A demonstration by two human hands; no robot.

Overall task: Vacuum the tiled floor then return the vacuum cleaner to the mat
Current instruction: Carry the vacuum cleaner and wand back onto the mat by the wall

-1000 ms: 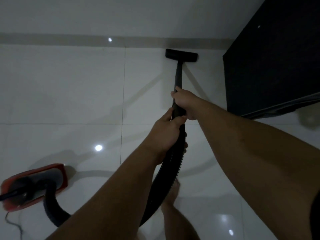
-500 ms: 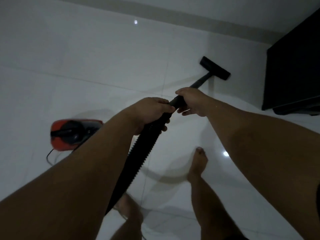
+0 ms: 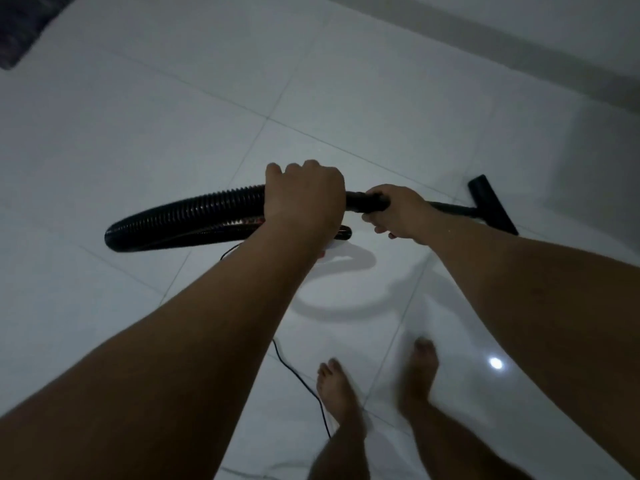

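Underfoot, the floor (image 3: 145,133) fills nearly the whole view: large pale glossy tiles with thin grout lines, one bright lamp reflection near the right foot (image 3: 420,368). A grey skirting band (image 3: 519,39) runs along the wall at top right, and a dark patch at top left looks like the mat (image 3: 20,26), well apart from the hands; I cannot say for sure that it is.

The hose (image 3: 187,216), black and ribbed, loops out to the left and doubles back under the left forearm, where a glimpse of red suggests the vacuum body, mostly hidden. The left hand (image 3: 304,195) is wrapped round the hose end; the right hand (image 3: 394,213) grips the rigid wand (image 3: 446,207) just beyond it. The nozzle (image 3: 493,206) sits flat on the tile at the right, near the wall.

My reading is that the sweeping is under way. To do it well, keep the nozzle flat on the tile, draw slow overlapping strokes along the grout lines, and let the right hand steer while the left only carries the hose. The cord (image 3: 301,379) trails just beside the left foot (image 3: 337,386), so stepping over it deserves care; on polished tile a snagged cord or a tugged hose could slip the machine sideways.
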